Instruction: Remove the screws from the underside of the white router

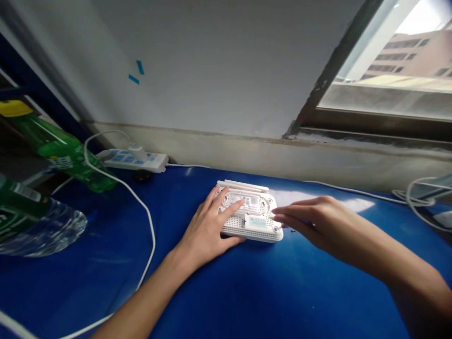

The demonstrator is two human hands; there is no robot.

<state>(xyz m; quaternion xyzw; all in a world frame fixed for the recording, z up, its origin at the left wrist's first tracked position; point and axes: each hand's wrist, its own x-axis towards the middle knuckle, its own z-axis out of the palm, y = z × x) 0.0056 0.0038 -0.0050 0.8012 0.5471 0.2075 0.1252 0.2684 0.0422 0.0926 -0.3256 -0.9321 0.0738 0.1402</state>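
The white router [252,230] lies upside down near the middle of the blue table [300,282], with its bottom full of tiny holes facing up; its long flat antennas [242,185] seem to lie folded along its far side; a small pale label [258,222] sits on top of it. The left hand [205,230] rests on the left part of the router; its fingers [229,200] are spread wide and lie flat on top, not gripping the sides; a flat, wide hand like this is a good way to keep a thing from sliding. The right hand [310,221] is at the right end of the router; its fingers are close together and a little bent; its fingertips [280,217] are right by the edge; I cannot tell if they touch it. Far to the left, a white power strip [136,161] lies on the table with a white plug [138,153] in it; a white cord [150,226] runs from it toward the near edge; a green bottle [67,157] and a clear water bottle [45,226] lie on the left; more white cords [413,197] lie on the far right; past them are a wall [212,70] with two bits of blue tape [140,67] and a window [384,61].
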